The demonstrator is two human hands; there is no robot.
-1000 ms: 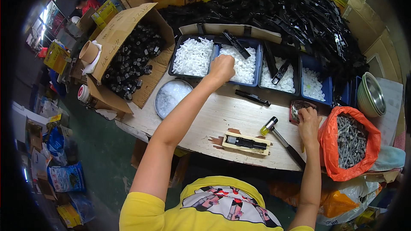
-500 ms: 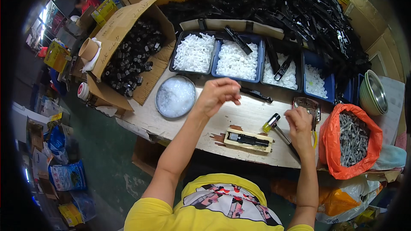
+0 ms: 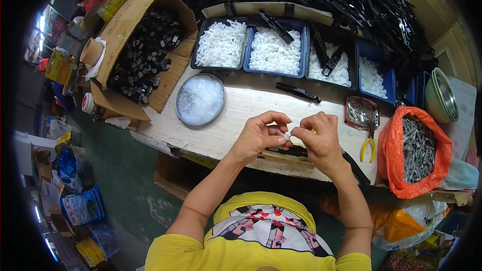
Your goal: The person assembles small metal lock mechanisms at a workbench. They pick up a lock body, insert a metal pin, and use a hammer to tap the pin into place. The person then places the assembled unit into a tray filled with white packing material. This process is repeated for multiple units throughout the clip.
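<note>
Fingers, left hand (image 3: 253, 138): closed on a small white piece (image 3: 287, 136)
Fingers, right hand (image 3: 321, 140): bunched just beside it at 3 o'clock; cannot tell whether they grip anything
White piece: above the near side of the table (image 3: 246, 103)
Wooden holder (image 3: 281, 158): 6 o'clock, partly hidden by the hands
Black strip (image 3: 298, 92): 12 o'clock, lying on the table
Round dish (image 3: 200, 123): 10 o'clock
Pliers (image 3: 371, 134): 3 o'clock, yellow handles toward the near edge

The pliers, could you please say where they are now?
In the head view, the pliers lie at the right of the table, just left of the orange bag of grey parts.
</note>
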